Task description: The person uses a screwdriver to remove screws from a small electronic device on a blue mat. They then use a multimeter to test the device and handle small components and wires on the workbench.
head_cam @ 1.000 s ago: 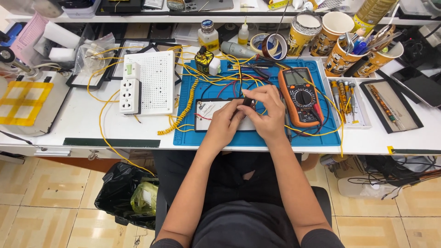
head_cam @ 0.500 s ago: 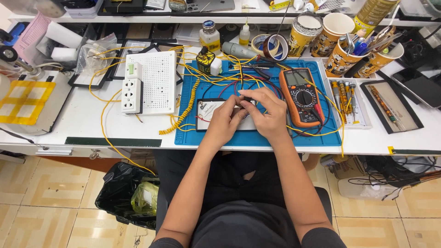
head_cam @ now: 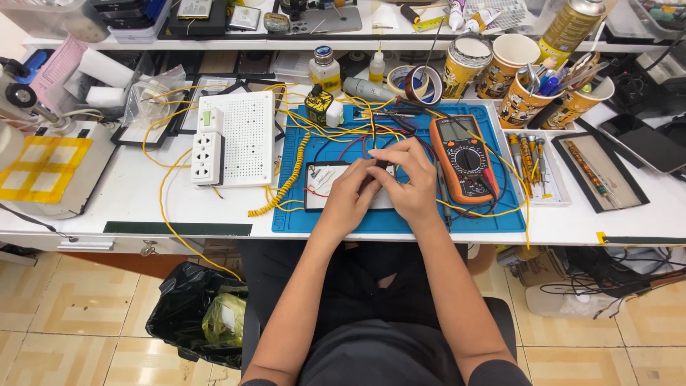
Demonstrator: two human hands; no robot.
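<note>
Pinching something too small to make out, the right hand (head_cam: 411, 187) curls its fingers at frame centre, and the left hand (head_cam: 348, 196) meets it fingertip to fingertip, also closed in a pinch. Both hover over a small white board with a black frame (head_cam: 321, 187), which lies on the blue work mat (head_cam: 400, 221). Just right of the hands sits an orange multimeter (head_cam: 463, 157). Yellow wires (head_cam: 300, 129) loop across the mat toward the white breadboard (head_cam: 246, 139) and socket strip (head_cam: 206, 148) left of centre. Paper cups (head_cam: 514, 61) stand at upper right.
</note>
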